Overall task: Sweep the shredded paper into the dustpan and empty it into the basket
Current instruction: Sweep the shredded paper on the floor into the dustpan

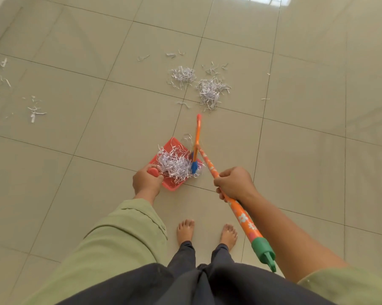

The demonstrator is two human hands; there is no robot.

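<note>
A red dustpan (172, 186) lies on the tiled floor, holding a heap of shredded paper (174, 164). My left hand (146, 181) grips its red handle. My right hand (233, 183) grips the orange flowered broom handle (243, 217), which ends in a green cap. The broom head (196, 143), orange with a blue part, stands at the dustpan's right edge. Two loose piles of shredded paper (209, 91) lie farther ahead on the floor. The basket is not in view.
Scattered shreds (34, 112) lie on the floor at the far left, and a few single strips (171, 55) beyond the piles. My bare feet (207, 233) stand just behind the dustpan. Tiled floor stretches all around.
</note>
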